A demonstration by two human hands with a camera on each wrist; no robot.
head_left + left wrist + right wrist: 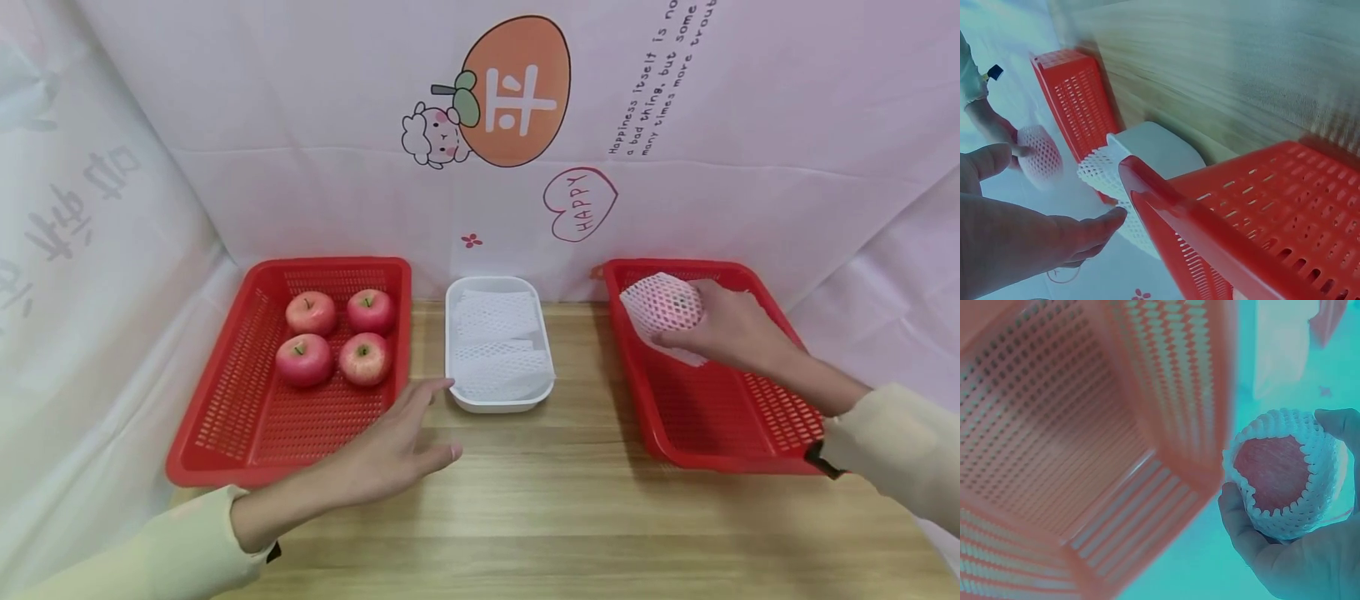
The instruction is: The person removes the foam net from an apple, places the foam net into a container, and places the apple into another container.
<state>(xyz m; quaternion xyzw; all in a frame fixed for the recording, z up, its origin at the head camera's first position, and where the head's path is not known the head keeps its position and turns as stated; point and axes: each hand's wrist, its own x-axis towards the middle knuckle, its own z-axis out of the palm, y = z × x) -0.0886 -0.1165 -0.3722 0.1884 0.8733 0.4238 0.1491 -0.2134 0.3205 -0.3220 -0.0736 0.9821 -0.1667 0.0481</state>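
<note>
My right hand (712, 321) grips an apple in a white foam net sleeve (663, 302), over the back of the right red basket (660, 425). In the right wrist view, fingers and thumb curl round the net, and the apple's bare red skin (1272, 472) shows through its open end. My left hand (390, 458) holds nothing; its fingers reach out by the front right corner of the left red basket (213, 392), near the white tray (498, 407). Several bare apples (305, 360) sit in the left basket. Foam net sleeves (498, 333) lie in the tray.
A wood-grain table (525, 517) bears both baskets and the tray between them. A white printed cloth (337, 100) stands behind them, with more cloth at the left and right sides.
</note>
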